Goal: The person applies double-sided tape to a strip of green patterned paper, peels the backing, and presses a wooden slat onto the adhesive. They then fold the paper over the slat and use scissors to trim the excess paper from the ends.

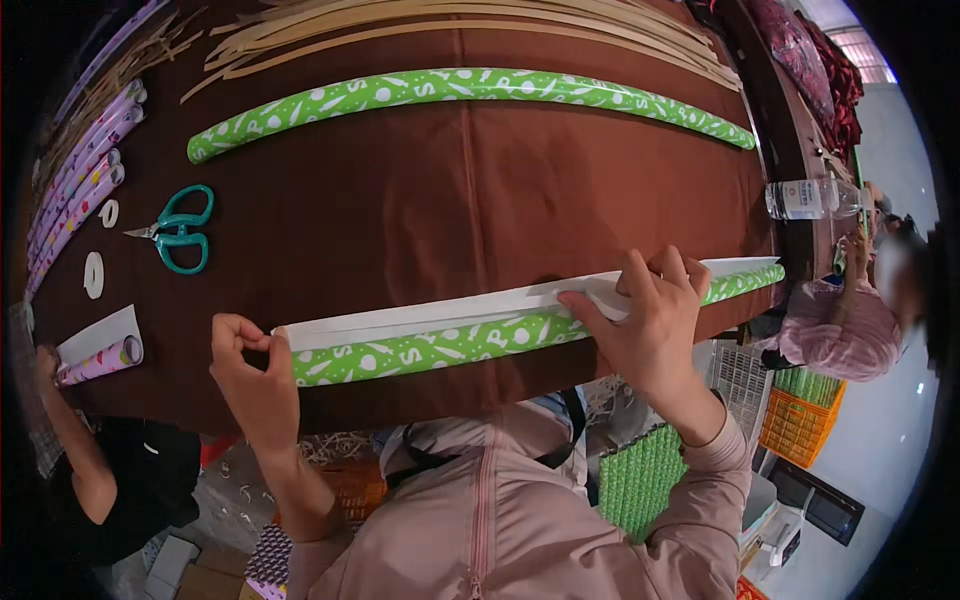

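Observation:
A roll of green wrapping paper (430, 351) with white printed shapes lies along the table's near edge, its white underside showing as a long flap on top. My left hand (255, 375) is closed in a pinch on the flap's left corner. Toward the right part of the roll, my right hand (655, 320) grips the white flap between thumb and bent fingers. A second green roll (470, 85) lies farther back. To the left are teal-handled scissors (185, 230) with their blades pointing left, and two white tape rings (94, 275).
Tan strips (480, 30) lie across the back. Purple patterned rolls (85, 190) are stacked at far left. A plastic bottle (805, 199) lies at the right edge. Other people work at left, near a purple roll (105, 362), and at right. An orange crate (800, 425) stands below right.

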Available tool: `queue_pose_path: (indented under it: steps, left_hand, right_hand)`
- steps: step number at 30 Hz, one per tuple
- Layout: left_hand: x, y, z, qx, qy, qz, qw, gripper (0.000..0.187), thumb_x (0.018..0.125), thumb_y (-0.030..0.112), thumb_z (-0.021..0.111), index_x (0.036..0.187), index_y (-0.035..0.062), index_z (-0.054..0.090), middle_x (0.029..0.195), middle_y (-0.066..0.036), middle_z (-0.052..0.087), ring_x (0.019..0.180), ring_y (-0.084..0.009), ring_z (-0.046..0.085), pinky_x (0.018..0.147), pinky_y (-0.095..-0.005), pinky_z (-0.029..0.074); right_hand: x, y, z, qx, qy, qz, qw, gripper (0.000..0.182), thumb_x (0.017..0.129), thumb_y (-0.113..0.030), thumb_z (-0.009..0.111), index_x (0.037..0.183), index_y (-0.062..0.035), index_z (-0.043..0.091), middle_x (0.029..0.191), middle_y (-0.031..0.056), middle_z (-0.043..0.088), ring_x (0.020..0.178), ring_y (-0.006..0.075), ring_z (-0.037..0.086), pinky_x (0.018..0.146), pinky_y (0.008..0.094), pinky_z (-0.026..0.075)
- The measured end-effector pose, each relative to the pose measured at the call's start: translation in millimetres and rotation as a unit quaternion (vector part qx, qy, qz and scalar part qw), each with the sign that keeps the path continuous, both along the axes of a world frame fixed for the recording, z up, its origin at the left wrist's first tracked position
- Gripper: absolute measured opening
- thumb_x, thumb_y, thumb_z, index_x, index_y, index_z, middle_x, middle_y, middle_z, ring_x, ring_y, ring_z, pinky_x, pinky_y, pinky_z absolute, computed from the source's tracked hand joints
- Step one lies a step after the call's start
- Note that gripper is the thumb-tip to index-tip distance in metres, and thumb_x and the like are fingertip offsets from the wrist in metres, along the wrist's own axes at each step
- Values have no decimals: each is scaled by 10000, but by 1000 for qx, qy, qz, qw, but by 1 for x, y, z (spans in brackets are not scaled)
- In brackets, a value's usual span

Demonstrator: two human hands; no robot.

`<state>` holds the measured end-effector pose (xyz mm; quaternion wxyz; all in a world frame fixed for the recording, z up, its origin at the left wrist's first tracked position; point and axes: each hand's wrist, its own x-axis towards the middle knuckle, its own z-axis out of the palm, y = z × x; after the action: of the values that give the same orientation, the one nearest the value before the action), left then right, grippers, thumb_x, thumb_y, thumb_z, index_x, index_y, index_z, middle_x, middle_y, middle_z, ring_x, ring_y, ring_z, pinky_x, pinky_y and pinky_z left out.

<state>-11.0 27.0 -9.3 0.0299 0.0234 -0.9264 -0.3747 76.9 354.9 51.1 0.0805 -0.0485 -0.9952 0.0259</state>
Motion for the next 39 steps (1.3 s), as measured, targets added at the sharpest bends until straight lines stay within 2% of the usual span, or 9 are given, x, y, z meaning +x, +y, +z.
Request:
queue_pose_path:
  steps: [5, 7, 8, 10, 17, 19, 23, 31, 39]
  left_hand:
    - [-1, 4, 4, 67, 10, -19, 998, 234, 806, -33, 626, 843, 48, 409, 758, -19, 401, 702, -122, 440, 730, -273, 384]
    - [-1, 3, 3, 54, 8, -12, 998, 230, 813, -46, 614, 837, 42, 404, 747, -18, 390, 704, -113, 427, 699, -257, 382]
    - [-2, 2, 3, 55, 6, -13, 998, 230, 813, -46, 614, 837, 42, 404, 747, -18, 390, 704, -113, 427, 699, -257, 382]
    - [-2, 2, 3, 62, 1, -15, 998, 227, 809, -54, 611, 831, 42, 406, 739, -15, 392, 707, -108, 429, 708, -258, 383]
    - [-2, 3, 3, 72, -18, 5, 997, 227, 810, -52, 614, 829, 44, 409, 742, -13, 391, 716, -110, 430, 723, -261, 384]
    - [-2, 2, 3, 52, -30, 18, 998, 230, 812, -56, 617, 830, 42, 410, 748, -16, 388, 714, -113, 432, 725, -264, 386]
    - [-1, 2, 2, 63, -18, 9, 998, 233, 813, -53, 621, 829, 39, 407, 755, -21, 386, 715, -117, 432, 732, -265, 385]
    - [-2, -1, 0, 57, -10, 1, 998, 242, 812, -45, 627, 830, 40, 401, 755, -22, 383, 717, -119, 430, 731, -267, 389]
    - [-2, 3, 4, 52, -4, 3, 999, 239, 801, -40, 625, 825, 49, 404, 741, -18, 409, 686, -122, 438, 708, -272, 398]
  right_hand:
    - [-2, -3, -4, 7, 3, -7, 1000, 397, 732, -345, 801, 952, -93, 588, 620, 17, 595, 779, 229, 507, 796, 422, 304]
    - [-3, -5, -7, 35, 33, 2, 999, 428, 725, -379, 812, 872, -49, 580, 623, 11, 608, 737, 247, 509, 777, 426, 326]
    - [-3, -6, -8, 35, 31, 1, 999, 428, 725, -379, 812, 872, -49, 580, 623, 11, 608, 737, 247, 509, 777, 426, 326]
    - [-3, -8, -8, 44, 9, -16, 999, 372, 766, -345, 768, 968, -93, 585, 618, 12, 594, 790, 229, 515, 816, 441, 330]
    - [-7, -9, -8, 45, 2, -10, 999, 367, 767, -336, 757, 976, -92, 581, 609, 12, 586, 795, 224, 513, 807, 442, 340]
    - [-8, -9, -7, 53, 13, -1, 999, 420, 735, -372, 796, 927, -65, 583, 619, -1, 619, 737, 211, 516, 756, 425, 317]
    - [-9, -10, -6, 61, 1, -3, 998, 417, 731, -356, 799, 931, -63, 579, 613, 1, 617, 733, 213, 517, 758, 422, 318]
    - [-12, -12, -4, 64, -12, 9, 998, 472, 721, -316, 803, 1028, -32, 583, 627, 10, 605, 737, 213, 523, 802, 425, 333]
    - [-16, -15, -3, 78, -28, 15, 996, 482, 708, -288, 806, 1048, -25, 586, 632, 12, 606, 776, 220, 534, 813, 423, 338]
